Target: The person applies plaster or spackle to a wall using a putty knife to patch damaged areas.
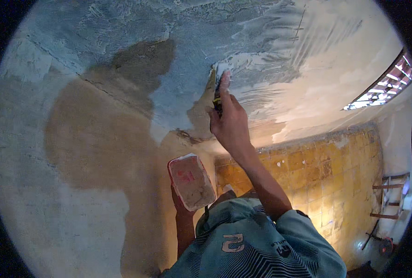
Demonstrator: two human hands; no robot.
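My right hand [230, 121] is closed round the dark, yellow-trimmed handle of a putty knife [217, 104], its index finger stretched along the blade. The blade is against the plastered wall [261, 32] in a patch of pale wet compound [245, 62], with rough streaks to the right of it. Lower down, my left hand [181, 203] holds a rectangular tub [191, 183] with a red rim and beige material inside. The fingers under the tub are mostly hidden.
A yellow tiled floor [308, 180] lies below the wall. At the right are a slatted window opening [379, 88], a wooden ladder-like frame [391, 187] and a dark red round object [385, 246]. A corner in the wall runs down behind the tub.
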